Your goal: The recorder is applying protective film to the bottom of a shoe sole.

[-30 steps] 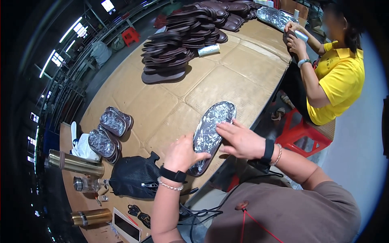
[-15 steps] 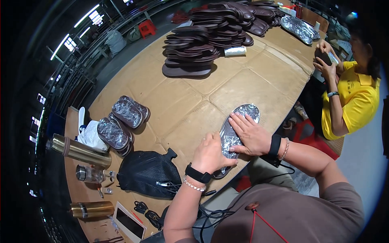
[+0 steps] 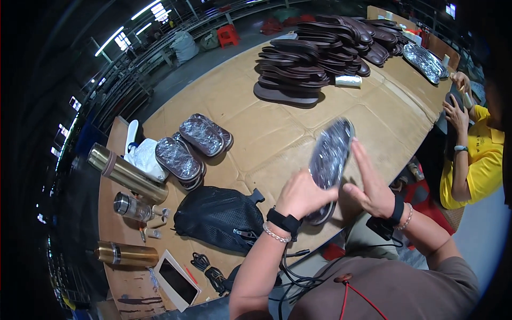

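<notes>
A dark shoe sole [image 3: 332,150] wrapped in shiny clear film is tilted up off the table's near edge, slightly blurred. My left hand [image 3: 305,194] grips its lower part, with the thumb across the face and the fingers partly hidden. Along the sole's right edge, my right hand [image 3: 373,186] is open, fingers stretched out and thumb apart; its fingertips are at the edge, and I cannot tell whether they touch. To the left lie two small piles of film-wrapped soles, a nearer pile [image 3: 178,160] and a farther pile [image 3: 205,133].
A tall heap of bare dark soles [image 3: 298,69] stands at the back beside a silvery roll [image 3: 348,81]. A black mesh bag [image 3: 218,218], a gold flask [image 3: 128,173], a glass bottle [image 3: 133,207] and a phone [image 3: 178,281] lie at left. A co-worker in a yellow shirt [image 3: 474,160] sits at right.
The wrapped sole has gone from lying flat under both hands to being lifted and tilted in my left hand. My right hand has come off its face to its right edge. The view has shifted.
</notes>
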Motion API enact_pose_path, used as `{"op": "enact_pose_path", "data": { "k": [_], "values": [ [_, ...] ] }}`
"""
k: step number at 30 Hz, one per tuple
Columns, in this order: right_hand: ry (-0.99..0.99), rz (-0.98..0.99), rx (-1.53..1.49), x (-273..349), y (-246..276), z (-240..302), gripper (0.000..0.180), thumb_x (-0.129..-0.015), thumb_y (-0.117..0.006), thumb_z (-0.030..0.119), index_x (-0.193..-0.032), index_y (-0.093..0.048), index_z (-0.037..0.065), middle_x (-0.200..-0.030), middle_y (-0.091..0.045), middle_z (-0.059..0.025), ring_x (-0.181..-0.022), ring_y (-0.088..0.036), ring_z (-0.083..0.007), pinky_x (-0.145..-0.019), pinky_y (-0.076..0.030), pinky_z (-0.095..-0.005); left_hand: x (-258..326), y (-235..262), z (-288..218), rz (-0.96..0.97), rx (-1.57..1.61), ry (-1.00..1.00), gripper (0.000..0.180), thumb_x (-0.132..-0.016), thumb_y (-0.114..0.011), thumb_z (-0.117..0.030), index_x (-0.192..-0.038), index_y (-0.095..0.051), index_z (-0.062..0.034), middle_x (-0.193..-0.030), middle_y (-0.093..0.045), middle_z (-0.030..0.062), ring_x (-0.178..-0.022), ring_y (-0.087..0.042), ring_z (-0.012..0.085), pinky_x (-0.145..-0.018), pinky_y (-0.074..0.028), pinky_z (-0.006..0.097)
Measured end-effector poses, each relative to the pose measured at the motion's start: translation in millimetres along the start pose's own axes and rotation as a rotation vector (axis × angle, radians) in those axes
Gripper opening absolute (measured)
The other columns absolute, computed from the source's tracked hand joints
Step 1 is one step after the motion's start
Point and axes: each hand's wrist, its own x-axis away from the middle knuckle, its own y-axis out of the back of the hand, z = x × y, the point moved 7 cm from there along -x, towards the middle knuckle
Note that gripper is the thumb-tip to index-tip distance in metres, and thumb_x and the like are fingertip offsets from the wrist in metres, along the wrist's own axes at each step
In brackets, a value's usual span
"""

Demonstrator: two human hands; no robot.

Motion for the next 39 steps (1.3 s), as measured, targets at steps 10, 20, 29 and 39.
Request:
{"op": "enact_pose_path", "data": {
  "k": [10,20,29,39],
  "values": [
    [-0.278,0.358,-0.933,-82.9,-78.3,51.4,0.031,-0.106,-0.065,0.014,-0.132,-0.055,-0.001,-0.088,-0.072,-0.0075,-0.073,-0.071,-0.0122,-0.06,-0.058,-0.0279,-19.2,87.5,76.0,-0.56,0.375,0.03,0.086,-0.094,-0.073,-0.053,-0.135,-0.048,0.0184,-0.122,-0.069,0.0334,-0.114,-0.07,0.0409,-0.101,-0.052,0.044],
    [-0.173,0.407,-0.94,-270.7,-187.2,57.1,0.037,-0.1,-0.071,0.024,-0.114,-0.066,-0.01,-0.081,-0.073,-0.0113,-0.065,-0.069,-0.0162,-0.057,-0.057,-0.0333,11.8,125.8,70.8,-0.973,0.113,0.056,0.102,-0.108,-0.048,-0.059,-0.163,-0.004,0.0158,-0.171,-0.003,0.0367,-0.161,-0.012,0.0443,-0.129,-0.02,0.042],
    [-0.034,0.2,-0.266,-249.7,-119.0,-34.3,0.029,-0.086,-0.07,0.022,-0.095,-0.077,-0.004,-0.09,-0.076,-0.0268,-0.081,-0.075,-0.0372,-0.078,-0.059,-0.0477,-0.7,93.2,74.9,-0.59,-0.131,0.094,0.082,-0.097,-0.076,-0.038,-0.159,-0.04,0.0025,-0.166,-0.022,0.0361,-0.154,-0.03,0.0476,-0.125,-0.03,0.049],
    [-0.129,-0.149,0.624,-274.3,-25.9,-182.8,0.009,-0.091,-0.069,0.014,-0.092,-0.077,0.011,-0.096,-0.078,-0.0126,-0.093,-0.077,-0.0327,-0.081,-0.062,-0.0444,-12.0,78.8,68.7,-0.53,-0.106,0.018,0.062,-0.092,-0.078,-0.025,-0.144,-0.06,0.0018,-0.157,-0.043,0.0328,-0.147,-0.044,0.0459,-0.121,-0.039,0.049]
  ]
}}
